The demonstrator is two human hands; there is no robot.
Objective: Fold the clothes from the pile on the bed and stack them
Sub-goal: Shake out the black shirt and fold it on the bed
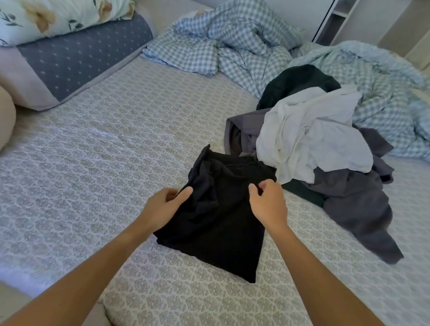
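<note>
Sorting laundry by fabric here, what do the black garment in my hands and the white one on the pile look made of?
Black garment: looks like soft matte knit, maybe cotton jersey; it drapes limply without shine. White garment: thin, light fabric, probably cotton; it crumples into many fine creases.

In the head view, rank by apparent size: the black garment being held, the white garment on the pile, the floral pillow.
1. floral pillow, though cut off by the frame
2. white garment and black garment: look alike, and the black one lies nearer the camera
</note>
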